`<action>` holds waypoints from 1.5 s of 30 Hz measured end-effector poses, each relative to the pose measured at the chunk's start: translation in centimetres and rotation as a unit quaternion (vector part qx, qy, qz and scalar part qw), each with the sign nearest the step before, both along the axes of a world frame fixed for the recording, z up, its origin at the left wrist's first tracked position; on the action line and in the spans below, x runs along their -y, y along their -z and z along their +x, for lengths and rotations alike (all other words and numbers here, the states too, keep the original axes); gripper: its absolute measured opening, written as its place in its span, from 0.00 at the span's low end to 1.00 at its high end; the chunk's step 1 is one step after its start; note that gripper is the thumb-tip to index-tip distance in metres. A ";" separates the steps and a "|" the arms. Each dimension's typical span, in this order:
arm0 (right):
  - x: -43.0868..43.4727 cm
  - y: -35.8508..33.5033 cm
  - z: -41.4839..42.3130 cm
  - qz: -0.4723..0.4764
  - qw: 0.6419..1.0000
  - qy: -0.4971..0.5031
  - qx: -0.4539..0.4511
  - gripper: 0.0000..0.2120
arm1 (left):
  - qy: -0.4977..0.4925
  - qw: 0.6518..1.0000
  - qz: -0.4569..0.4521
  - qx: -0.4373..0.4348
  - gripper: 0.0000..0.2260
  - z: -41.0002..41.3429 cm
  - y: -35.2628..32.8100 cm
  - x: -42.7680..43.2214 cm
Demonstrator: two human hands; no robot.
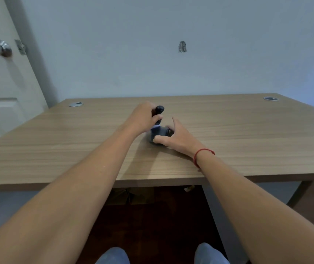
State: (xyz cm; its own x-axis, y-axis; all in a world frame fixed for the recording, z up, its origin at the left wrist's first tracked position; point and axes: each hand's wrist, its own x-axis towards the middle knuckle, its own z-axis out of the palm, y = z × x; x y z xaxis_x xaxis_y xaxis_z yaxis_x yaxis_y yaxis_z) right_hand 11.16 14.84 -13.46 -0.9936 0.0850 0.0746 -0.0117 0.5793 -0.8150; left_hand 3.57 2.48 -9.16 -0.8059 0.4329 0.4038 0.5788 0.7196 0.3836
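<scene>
Gripping black upright stick (pixel 160 108) with left hand (pixel 144 116), clamping dark grey rounded base (pixel 159 133) with right hand (pixel 177 137); next likely needs steady base, firm pull.

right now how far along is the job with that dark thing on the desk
Done: the grey base sits on the desk, both hands in place. In hand: the left hand grips the dark handle, upright; the right hand holds the base between thumb and fingers. Left: handle and base look joined, so any pulling or turning shows no result yet.
</scene>
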 end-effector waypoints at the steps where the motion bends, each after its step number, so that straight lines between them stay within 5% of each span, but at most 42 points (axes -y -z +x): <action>1: 0.0 0.0 -0.1 0.001 1.000 0.002 0.004 0.56 | -0.001 1.000 0.003 -0.005 0.11 0.2 -0.1 -0.1; 5: 0.0 0.0 -0.1 0.004 1.000 0.005 0.002 0.51 | 0.051 0.994 0.094 -0.014 0.12 0.8 -0.8 -0.7; 10: -0.1 0.5 -0.2 0.010 1.000 0.013 -0.013 0.53 | -0.096 0.994 0.049 -0.013 0.09 -0.5 1.7 0.5; 14: -0.4 0.6 -0.7 0.036 0.999 0.001 -0.015 0.44 | -0.115 0.978 0.172 -0.010 0.14 -0.4 2.3 1.5; 20: -0.2 0.6 -0.7 0.050 0.998 0.016 -0.023 0.48 | -0.069 0.966 0.176 0.174 0.19 0.2 1.8 3.7; 23: -0.2 0.6 -0.6 0.038 0.999 0.017 -0.025 0.41 | -0.018 0.929 0.249 0.271 0.13 1.0 0.4 4.6; 25: -0.2 0.6 -0.6 0.035 0.999 0.013 -0.028 0.34 | -0.041 0.906 0.331 0.260 0.11 1.4 1.0 4.5; 29: -0.4 0.6 -0.7 0.027 0.999 -0.001 -0.025 0.38 | -0.157 0.897 0.358 0.208 0.12 0.9 3.9 3.8; 34: -0.7 1.2 -1.3 0.064 0.997 0.005 -0.030 0.38 | -0.011 0.899 0.334 0.282 0.11 2.1 2.3 4.3; 39: -0.3 1.2 -1.4 0.110 0.994 0.018 -0.018 0.44 | -0.100 0.936 0.306 0.143 0.16 1.2 3.8 4.3; 45: -0.1 1.2 -1.3 0.151 0.986 0.060 -0.039 0.43 | -0.031 0.950 0.296 0.096 0.15 2.0 1.3 3.6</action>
